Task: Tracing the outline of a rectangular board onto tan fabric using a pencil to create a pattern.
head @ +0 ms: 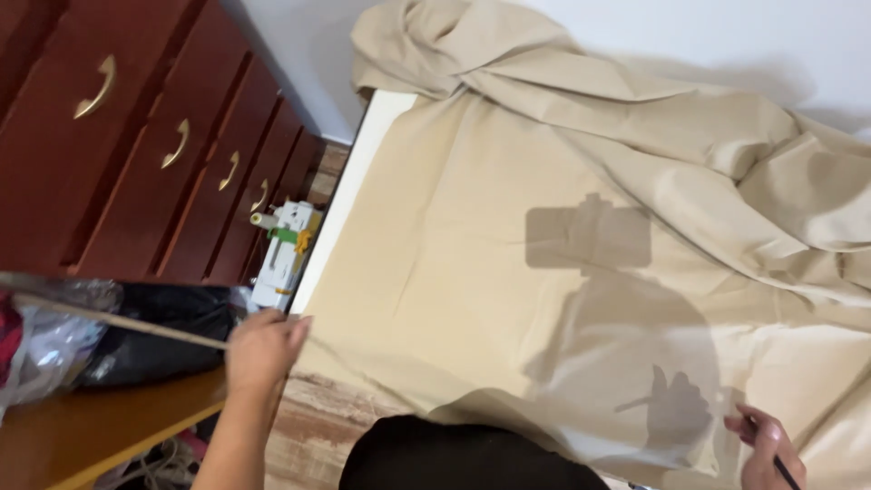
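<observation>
Our right hand [767, 449] is half cut off, closed on a dark pen [787, 470]; our left hand [263, 349] grips a stick [118, 319] beside the beige sheet [472, 272] and red drawers [136, 136].

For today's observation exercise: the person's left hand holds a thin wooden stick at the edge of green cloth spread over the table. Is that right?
Not quite. The head view shows the cloth is beige, not green. The left hand does hold the thin wooden stick at its edge.
</observation>
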